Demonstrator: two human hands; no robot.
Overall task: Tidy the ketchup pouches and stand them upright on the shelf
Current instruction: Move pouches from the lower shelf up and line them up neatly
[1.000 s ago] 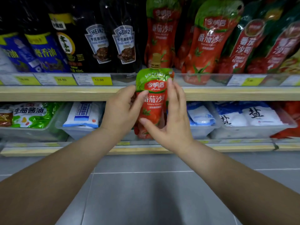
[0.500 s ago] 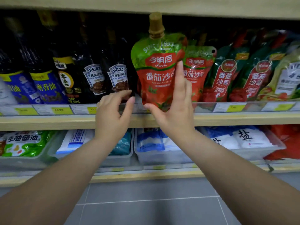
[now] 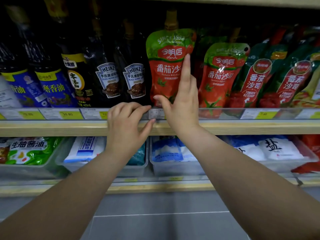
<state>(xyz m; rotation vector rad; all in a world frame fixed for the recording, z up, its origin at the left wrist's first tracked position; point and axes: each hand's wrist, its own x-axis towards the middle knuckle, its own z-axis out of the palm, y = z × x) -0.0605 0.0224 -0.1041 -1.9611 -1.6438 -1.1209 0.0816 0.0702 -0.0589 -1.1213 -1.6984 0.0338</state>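
A red and green ketchup pouch (image 3: 166, 70) with a brown cap stands upright on the wooden shelf (image 3: 52, 127), just behind the clear front rail (image 3: 225, 113). My right hand (image 3: 181, 104) grips its lower right side, thumb on the bottom front and index finger stretched up the label. My left hand (image 3: 126, 125) holds nothing and rests with its fingertips on the rail, just left of the pouch's base. To the right, a second pouch of the same brand (image 3: 220, 78) leans slightly, followed by two dark green ketchup pouches (image 3: 254, 84) that tilt to the right.
Two dark Heinz bottles (image 3: 107, 78) stand directly left of the held pouch, with more sauce bottles (image 3: 52, 87) further left. An upper shelf board (image 3: 207, 0) sits close above the cap. Below, plastic bins (image 3: 173, 168) hold salt bags (image 3: 273, 149). Grey floor lies underneath.
The pouch went from in front of the lower shelf up onto the ketchup shelf and now stands behind the rail. My left hand let go of it and dropped onto the rail.
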